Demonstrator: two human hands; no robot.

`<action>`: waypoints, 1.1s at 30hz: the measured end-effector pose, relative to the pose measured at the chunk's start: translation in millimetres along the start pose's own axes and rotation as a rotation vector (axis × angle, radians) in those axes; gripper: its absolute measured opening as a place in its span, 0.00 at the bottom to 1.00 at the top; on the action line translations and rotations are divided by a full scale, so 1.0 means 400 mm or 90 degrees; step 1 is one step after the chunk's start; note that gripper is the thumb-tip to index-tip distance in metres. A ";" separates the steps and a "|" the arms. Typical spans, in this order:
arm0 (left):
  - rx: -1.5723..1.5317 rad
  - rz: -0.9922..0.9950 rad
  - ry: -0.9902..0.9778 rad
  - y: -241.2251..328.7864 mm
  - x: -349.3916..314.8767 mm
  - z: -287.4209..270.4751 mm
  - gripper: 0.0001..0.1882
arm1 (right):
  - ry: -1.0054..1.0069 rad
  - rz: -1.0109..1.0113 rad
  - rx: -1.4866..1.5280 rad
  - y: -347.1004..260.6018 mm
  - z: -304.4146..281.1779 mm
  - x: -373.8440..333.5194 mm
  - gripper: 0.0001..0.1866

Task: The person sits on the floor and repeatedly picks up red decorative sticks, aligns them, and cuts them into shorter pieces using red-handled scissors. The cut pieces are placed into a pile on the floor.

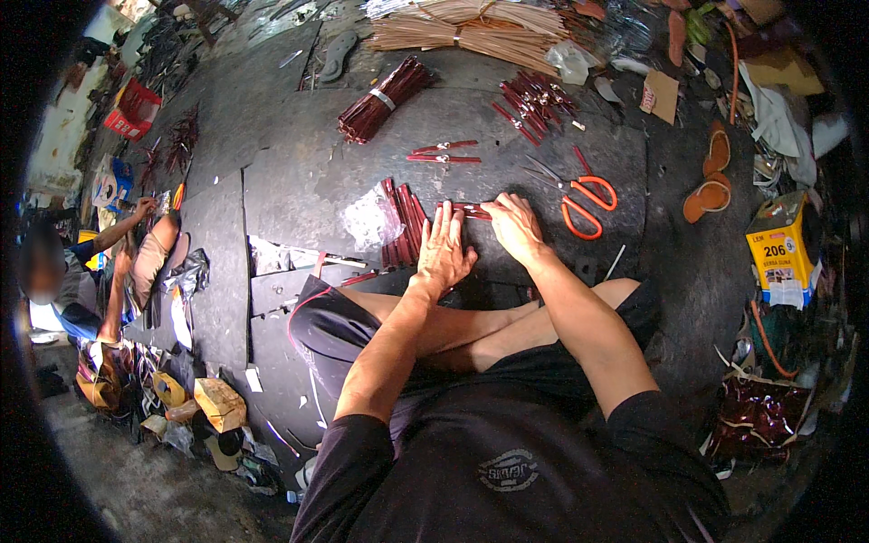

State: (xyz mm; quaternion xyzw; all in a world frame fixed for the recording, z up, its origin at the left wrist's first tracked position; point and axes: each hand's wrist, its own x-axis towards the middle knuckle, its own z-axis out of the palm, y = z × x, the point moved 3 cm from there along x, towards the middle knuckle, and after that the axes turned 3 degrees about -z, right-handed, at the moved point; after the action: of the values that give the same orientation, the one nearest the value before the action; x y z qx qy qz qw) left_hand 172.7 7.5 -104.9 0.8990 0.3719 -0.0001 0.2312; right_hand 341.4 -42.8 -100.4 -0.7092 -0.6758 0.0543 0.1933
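A narrow dark red strip (472,210) with a shiny bit on it lies crosswise on the dark floor mat in front of me. My left hand (444,249) lies on its left end with fingers stretched out and fairly flat. At the right end, the fingers of my right hand (516,228) are bent together on the strip. A row of similar red strips (403,222) lies just left of my left hand, beside a crumpled clear plastic bag (366,220). Orange-handled scissors (586,204) rest to the right of my right hand, blades pointing away to the left.
Two strips with shiny fittings (444,158) lie farther off. Beyond are a tied bundle of red strips (386,100), a loose pile (536,104) and tan sticks (466,34). Sandals (709,197) and a yellow can (779,249) stand right. Another person (81,281) sits at left.
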 end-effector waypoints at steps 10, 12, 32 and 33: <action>0.106 -0.013 0.042 0.015 -0.004 0.025 0.43 | -0.002 0.007 -0.010 -0.010 -0.001 0.000 0.15; 0.093 -0.013 0.039 0.016 -0.002 0.025 0.43 | 0.002 0.004 -0.011 -0.006 0.004 0.000 0.14; 0.084 -0.024 0.050 0.011 0.004 0.036 0.45 | 0.074 0.032 0.085 0.014 0.006 -0.007 0.13; 0.093 -0.023 0.055 0.010 0.003 0.037 0.45 | 0.097 0.045 0.124 0.020 0.008 -0.008 0.12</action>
State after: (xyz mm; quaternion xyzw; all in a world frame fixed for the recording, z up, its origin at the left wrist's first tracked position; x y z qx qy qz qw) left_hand 178.9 -0.2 -116.6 0.9057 0.3969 0.0077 0.1485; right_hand 347.6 -45.3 -106.5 -0.7126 -0.6252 0.0723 0.3101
